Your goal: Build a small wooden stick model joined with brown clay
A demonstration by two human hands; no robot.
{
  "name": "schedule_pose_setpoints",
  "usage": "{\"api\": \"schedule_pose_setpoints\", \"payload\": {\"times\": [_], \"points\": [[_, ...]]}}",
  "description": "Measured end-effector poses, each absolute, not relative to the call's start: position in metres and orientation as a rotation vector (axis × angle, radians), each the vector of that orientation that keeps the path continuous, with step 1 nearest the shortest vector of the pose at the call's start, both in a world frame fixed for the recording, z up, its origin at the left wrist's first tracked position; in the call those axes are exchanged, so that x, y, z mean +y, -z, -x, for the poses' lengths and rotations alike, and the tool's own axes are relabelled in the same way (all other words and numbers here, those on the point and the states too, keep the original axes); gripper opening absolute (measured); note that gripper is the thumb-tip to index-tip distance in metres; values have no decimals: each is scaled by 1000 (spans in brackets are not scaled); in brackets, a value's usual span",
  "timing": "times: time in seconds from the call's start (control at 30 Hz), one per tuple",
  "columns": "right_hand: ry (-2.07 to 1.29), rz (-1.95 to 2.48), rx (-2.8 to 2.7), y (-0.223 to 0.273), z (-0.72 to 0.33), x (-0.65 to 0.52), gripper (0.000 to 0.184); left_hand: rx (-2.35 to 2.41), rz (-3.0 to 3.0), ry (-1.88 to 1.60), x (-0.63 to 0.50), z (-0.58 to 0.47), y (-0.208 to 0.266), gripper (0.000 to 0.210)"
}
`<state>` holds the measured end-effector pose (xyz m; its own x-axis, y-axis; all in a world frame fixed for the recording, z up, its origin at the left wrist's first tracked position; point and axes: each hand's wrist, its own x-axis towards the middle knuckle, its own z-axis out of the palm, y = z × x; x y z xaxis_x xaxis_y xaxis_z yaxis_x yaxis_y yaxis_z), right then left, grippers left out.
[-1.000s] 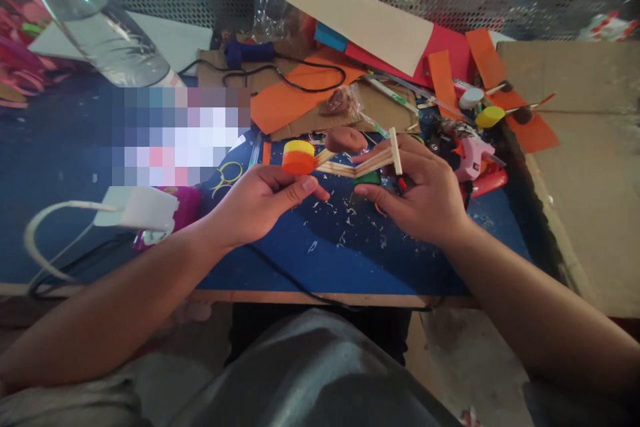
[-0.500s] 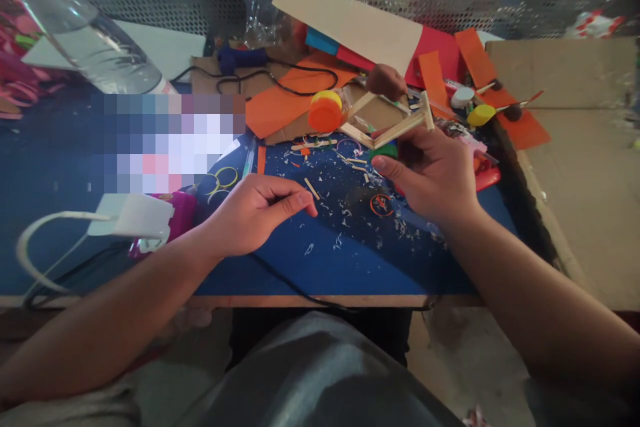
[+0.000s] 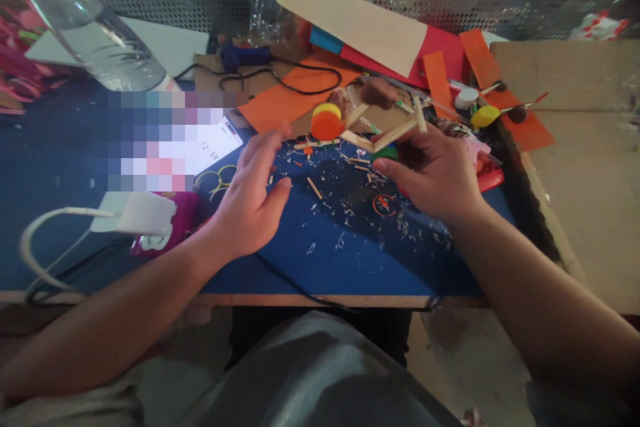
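Observation:
My right hand (image 3: 437, 177) grips a frame of pale craft sticks (image 3: 399, 132) above the blue table (image 3: 310, 273). An orange and yellow bottle cap (image 3: 327, 123) sits at the frame's left end, and a green cap (image 3: 385, 153) shows by my thumb. Over its far side is a brown lump (image 3: 379, 93); whether it is attached I cannot tell. My left hand (image 3: 250, 207) is open and holds nothing, thumb and fingers apart, near some yellow rubber bands (image 3: 210, 180). A short loose stick (image 3: 315, 188) lies between the hands.
A lit phone (image 3: 220, 143) lies left, partly blurred out. Nearby are a tilted water bottle (image 3: 107, 40), a white charger (image 3: 143, 215) and a blue glue gun (image 3: 245, 57). Orange sheets (image 3: 295, 90) and cardboard (image 3: 575, 180) lie behind and right. Shavings litter the middle.
My left hand has gone from fingers curled together to spread, its fingertips moving up and leftward. The stick frame stays in my right hand, tilted slightly differently.

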<state>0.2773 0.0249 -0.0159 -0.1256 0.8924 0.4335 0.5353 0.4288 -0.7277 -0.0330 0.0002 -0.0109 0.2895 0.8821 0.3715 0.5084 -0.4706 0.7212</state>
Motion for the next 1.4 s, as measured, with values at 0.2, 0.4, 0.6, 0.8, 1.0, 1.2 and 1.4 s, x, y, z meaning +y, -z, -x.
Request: {"api": "schedule_pose_setpoints", "payload": {"times": [0.2, 0.4, 0.6, 0.8, 1.0, 1.2, 1.4], "points": [[-586, 1143, -1950, 15, -270, 18, 27, 1239, -1963, -1322, 2, 33, 5, 47], [-591, 1146, -1957, 16, -271, 18, 28, 1180, -1692, -1427, 3, 30, -4, 29], [-570, 1147, -1963, 15, -271, 18, 23, 1056, -1384, -1318, 7, 28, 0, 59], [-565, 1139, -1958, 15, -270, 17, 26, 1014, -1374, -1330, 11, 31, 0, 75], [-579, 1134, -1967, 18, -268, 17, 38, 1018, -1388, -1335, 7, 29, -1, 66], [-552, 1140, -1968, 23, -270, 19, 39, 1182, -1470, -1378, 2, 27, 0, 39], [-545, 1104, -1972, 26, -271, 19, 28, 1185, -1566, -1448, 5, 31, 4, 43]]}}
